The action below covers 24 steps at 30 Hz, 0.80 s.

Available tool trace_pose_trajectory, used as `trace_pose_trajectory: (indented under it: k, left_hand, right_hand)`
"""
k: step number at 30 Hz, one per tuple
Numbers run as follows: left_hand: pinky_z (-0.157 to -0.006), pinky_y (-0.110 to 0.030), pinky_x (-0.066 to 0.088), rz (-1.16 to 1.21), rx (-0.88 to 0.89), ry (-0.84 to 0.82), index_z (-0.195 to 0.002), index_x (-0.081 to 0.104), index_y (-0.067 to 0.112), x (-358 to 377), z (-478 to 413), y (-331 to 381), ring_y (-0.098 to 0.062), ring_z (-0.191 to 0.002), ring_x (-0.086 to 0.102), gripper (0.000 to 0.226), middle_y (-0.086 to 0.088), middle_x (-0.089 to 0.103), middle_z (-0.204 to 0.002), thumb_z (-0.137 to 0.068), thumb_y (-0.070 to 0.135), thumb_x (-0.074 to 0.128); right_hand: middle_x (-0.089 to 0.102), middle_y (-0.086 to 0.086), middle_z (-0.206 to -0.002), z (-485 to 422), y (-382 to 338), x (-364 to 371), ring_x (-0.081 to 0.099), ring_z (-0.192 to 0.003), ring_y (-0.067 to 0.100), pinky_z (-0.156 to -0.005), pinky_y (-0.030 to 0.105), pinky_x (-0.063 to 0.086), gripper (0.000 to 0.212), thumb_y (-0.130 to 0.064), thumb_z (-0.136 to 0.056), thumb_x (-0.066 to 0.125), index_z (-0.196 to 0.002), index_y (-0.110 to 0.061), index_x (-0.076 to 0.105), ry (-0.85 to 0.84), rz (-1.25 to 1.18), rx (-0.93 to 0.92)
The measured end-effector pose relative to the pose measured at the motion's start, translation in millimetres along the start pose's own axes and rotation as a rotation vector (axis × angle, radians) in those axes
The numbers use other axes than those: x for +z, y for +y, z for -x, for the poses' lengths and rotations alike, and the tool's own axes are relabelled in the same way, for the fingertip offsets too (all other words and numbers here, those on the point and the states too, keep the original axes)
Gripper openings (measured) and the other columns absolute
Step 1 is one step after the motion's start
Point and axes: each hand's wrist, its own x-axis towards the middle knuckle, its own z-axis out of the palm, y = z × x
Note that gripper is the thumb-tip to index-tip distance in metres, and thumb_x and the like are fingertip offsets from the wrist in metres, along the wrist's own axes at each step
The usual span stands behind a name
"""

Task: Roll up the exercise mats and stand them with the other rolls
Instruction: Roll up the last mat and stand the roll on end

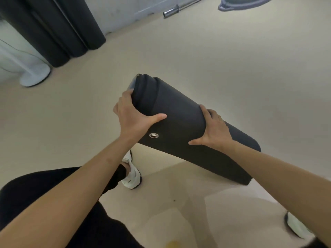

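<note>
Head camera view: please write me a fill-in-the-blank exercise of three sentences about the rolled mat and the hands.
1. The left hand and the right hand grip a rolled foam mat whose colour is ____.
2. Its small silver metal eyelet lies nearest the ____ hand.
3. The shoe below the eyelet is mostly ____.
Missing words: black; left; white.

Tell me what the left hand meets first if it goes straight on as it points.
The rolled mat: the left hand grips its upper end. Past the mat only bare floor shows, though depth is unclear.
</note>
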Motion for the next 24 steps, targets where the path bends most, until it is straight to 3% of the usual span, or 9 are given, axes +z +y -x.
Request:
trace_pose_trajectory:
  k: [3,6,10,13,16,20,22,24]
  left_hand:
    - [-0.102,-0.026,0.031,-0.023,0.252,0.015,-0.136,0.05,0.016,-34.8,2.4,32.1,-0.019,-0.121,0.049,0.106,-0.002,0.056,-0.13,-0.053,0.069,0.089]
    - [-0.102,-0.033,0.031,-0.018,0.521,0.031,-0.125,0.057,0.007,-62.0,6.4,62.4,-0.013,-0.113,0.046,0.094,-0.007,0.06,-0.12,-0.057,0.067,0.084]
    - [-0.1,-0.038,0.032,-0.079,0.817,0.07,-0.112,0.061,0.008,-68.7,18.0,86.3,-0.022,-0.101,0.054,0.077,-0.007,0.065,-0.102,-0.062,0.06,0.088]
    - [-0.1,-0.04,0.033,-0.093,0.85,0.116,-0.108,0.062,0.009,-65.2,24.5,85.3,-0.022,-0.097,0.055,0.071,-0.006,0.065,-0.096,-0.065,0.059,0.089]
    - [-0.099,-0.042,0.037,-0.126,0.874,0.127,-0.104,0.067,0.006,-61.8,30.1,86.7,-0.024,-0.093,0.061,0.068,-0.007,0.068,-0.093,-0.069,0.059,0.089]
    - [-0.094,-0.044,0.049,-0.151,0.954,0.089,-0.097,0.073,0.005,-59.4,37.1,87.6,-0.028,-0.085,0.07,0.062,-0.007,0.072,-0.086,-0.077,0.062,0.084]
    - [-0.09,-0.044,0.051,-0.155,0.975,0.091,-0.095,0.073,0.005,-60.3,41.5,88.2,-0.028,-0.082,0.071,0.061,-0.007,0.072,-0.083,-0.077,0.062,0.084]
    - [-0.088,-0.043,0.051,-0.173,0.979,0.097,-0.094,0.073,0.005,-61.6,46.0,90.0,-0.028,-0.08,0.07,0.06,-0.006,0.072,-0.081,-0.077,0.061,0.084]
  right_hand:
    - [0.03,0.004,-0.16,25.9,-19.1,-8.8,0.041,-0.142,0.032,-0.112,0.056,0.045,0.141,-0.071,-0.053,0.09,-0.159,-0.039,0.002,0.052,-0.12,-0.003]
    - [0.03,0.003,-0.162,50.6,-33.1,-16.5,0.042,-0.142,0.029,-0.112,0.052,0.047,0.141,-0.073,-0.055,0.088,-0.16,-0.04,0.001,0.068,-0.245,-0.021]
    - [0.037,-0.005,-0.161,81.5,-51.4,-34.3,0.048,-0.139,0.022,-0.11,0.051,0.049,0.134,-0.087,-0.053,0.078,-0.159,-0.051,0.003,0.108,-0.453,-0.056]
    - [0.04,-0.009,-0.159,93.9,-69.8,-61.8,0.051,-0.138,0.017,-0.109,0.047,0.05,0.123,-0.073,-0.066,0.083,-0.157,-0.056,0.003,0.218,-0.527,-0.134]
    - [0.028,-0.006,-0.165,97.8,-84.6,-94.7,0.038,-0.147,0.016,-0.111,0.04,0.045,0.122,-0.055,-0.074,0.087,-0.162,-0.045,0.003,0.325,-0.395,-0.314]
    - [0.004,0.006,-0.173,88.7,-93.6,-125.1,0.016,-0.157,0.031,-0.117,0.056,0.037,0.125,-0.059,-0.07,0.088,-0.162,-0.046,0.004,0.297,-0.148,-0.49]
    - [0.001,0.011,-0.172,84.6,-90.7,-125.6,0.017,-0.156,0.036,-0.117,0.058,0.037,0.122,-0.058,-0.068,0.09,-0.162,-0.043,0.014,0.251,-0.105,-0.558]
    - [0.002,0.013,-0.171,85.5,-86.9,-121.9,0.023,-0.154,0.035,-0.117,0.051,0.04,0.113,-0.053,-0.066,0.093,-0.158,-0.038,0.029,0.257,-0.118,-0.593]
